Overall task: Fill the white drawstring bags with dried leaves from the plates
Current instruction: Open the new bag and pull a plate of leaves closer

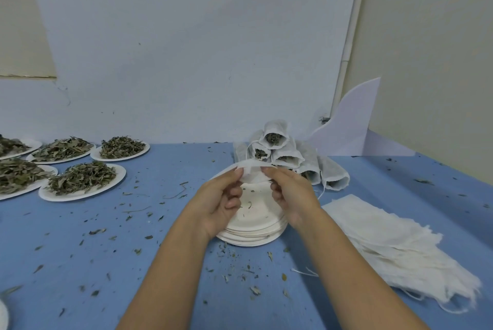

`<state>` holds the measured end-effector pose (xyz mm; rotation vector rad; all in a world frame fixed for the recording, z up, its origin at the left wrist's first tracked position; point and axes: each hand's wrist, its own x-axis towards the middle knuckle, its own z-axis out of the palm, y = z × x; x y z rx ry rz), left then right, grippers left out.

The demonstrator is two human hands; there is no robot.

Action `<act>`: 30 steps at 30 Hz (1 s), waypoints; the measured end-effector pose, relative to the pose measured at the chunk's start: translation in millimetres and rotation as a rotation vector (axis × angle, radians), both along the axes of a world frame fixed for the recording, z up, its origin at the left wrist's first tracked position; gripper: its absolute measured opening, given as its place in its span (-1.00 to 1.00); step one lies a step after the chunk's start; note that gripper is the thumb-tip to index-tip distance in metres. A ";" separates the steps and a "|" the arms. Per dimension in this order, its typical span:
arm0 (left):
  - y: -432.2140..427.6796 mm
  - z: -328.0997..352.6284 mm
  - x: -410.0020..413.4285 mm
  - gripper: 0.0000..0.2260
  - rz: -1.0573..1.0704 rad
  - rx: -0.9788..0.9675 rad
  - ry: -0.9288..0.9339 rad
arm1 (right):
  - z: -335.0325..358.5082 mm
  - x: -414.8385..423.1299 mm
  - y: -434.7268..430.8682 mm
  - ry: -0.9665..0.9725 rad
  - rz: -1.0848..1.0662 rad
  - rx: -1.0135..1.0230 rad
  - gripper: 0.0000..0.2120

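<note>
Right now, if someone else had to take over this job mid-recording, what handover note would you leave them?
Hands: left hand and right hand both pinch one bag, flat and seemingly empty, above the stack of empty plates.
Leaves: at least five full plates on the table's left side.
Done: a pile of filled bags behind the stack, mouths open.
Left: open and fill the held bag, then work through the spare bags heaped on the right.
</note>
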<state>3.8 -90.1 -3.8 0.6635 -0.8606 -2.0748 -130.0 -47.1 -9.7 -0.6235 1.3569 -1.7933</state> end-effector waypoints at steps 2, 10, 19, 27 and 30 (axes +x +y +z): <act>2.9 -0.7 -0.9 -0.91 -0.079 0.025 0.066 | 7.5 1.2 1.2 -0.260 0.078 -0.041 -0.92; -6.3 -5.3 0.1 -0.77 0.108 -0.100 -0.008 | 8.3 8.9 5.9 -0.321 0.503 0.093 -0.89; -3.8 -6.8 0.5 -0.87 0.126 -0.466 -0.358 | 13.6 12.6 3.3 -0.030 0.338 -0.079 -0.74; 0.1 -4.8 -4.1 -0.84 0.344 -0.611 -0.414 | 3.6 28.0 0.9 0.662 0.091 -0.004 -0.82; 1.5 -6.4 -4.8 -0.91 0.242 -0.547 -0.418 | 4.1 25.4 0.5 0.611 0.073 -0.030 -0.80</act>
